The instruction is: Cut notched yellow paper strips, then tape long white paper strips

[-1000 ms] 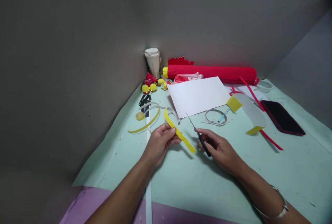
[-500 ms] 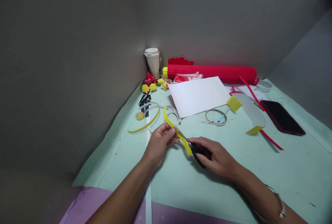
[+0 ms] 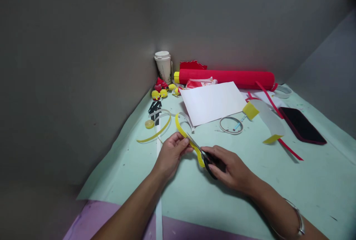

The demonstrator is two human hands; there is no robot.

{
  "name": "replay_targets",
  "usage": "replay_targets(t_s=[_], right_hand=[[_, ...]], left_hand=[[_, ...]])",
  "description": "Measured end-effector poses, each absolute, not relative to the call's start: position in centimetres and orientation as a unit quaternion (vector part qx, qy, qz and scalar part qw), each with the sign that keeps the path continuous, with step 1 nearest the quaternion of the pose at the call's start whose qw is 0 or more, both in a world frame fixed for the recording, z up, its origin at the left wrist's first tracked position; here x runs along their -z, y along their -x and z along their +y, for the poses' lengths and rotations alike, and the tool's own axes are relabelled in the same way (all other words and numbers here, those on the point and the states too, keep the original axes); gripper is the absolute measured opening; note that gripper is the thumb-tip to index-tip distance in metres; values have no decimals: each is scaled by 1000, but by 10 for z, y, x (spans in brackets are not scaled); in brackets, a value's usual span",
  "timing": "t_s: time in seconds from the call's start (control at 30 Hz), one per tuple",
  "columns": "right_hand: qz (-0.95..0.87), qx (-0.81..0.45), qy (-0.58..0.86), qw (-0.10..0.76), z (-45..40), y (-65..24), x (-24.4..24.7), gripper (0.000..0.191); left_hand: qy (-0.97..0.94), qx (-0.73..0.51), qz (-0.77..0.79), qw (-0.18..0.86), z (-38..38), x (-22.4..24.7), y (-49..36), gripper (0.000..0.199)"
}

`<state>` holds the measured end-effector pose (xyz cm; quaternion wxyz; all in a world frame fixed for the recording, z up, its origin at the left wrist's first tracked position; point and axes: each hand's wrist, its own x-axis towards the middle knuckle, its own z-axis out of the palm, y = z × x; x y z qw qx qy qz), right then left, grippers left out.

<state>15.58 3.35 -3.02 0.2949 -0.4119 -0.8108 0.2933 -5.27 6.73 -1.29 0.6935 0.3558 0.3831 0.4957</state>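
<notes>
Between thumb and fingers, my left hand point(image 3: 174, 153) pinches a yellow corrugated paper strip point(image 3: 180, 126) near its middle. The strip's far end curls up, and its near end hangs down beside the scissors. Black-handled scissors point(image 3: 211, 167) are in my right hand point(image 3: 229, 165), fingers closed round the handles. Their blades lie along the strip and point toward my left fingertips. Whether the blades bite into the paper I cannot tell. Beyond my left hand lie a loose yellow strip point(image 3: 154, 137) and a small yellow paper coil point(image 3: 149, 124).
A white sheet point(image 3: 213, 102) lies in front of a red corrugated roll point(image 3: 228, 78). At the back left stand a lidded cup point(image 3: 163, 65) and small red-yellow paper pieces point(image 3: 156, 94). A tape ring point(image 3: 231, 125), red strips and a phone point(image 3: 302, 125) lie to the right.
The scissors' handles have spread a little apart in my right hand, and the strip's near end has shifted slightly left. My left hand keeps its pinch in about the same place.
</notes>
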Motion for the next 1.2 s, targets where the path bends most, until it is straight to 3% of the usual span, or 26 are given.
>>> replay_targets(t_s=[1.2], right_hand=[[-759, -291, 469, 344, 37, -156, 29, 41]], left_hand=[[-367, -490, 391, 687, 66, 11, 54, 20]])
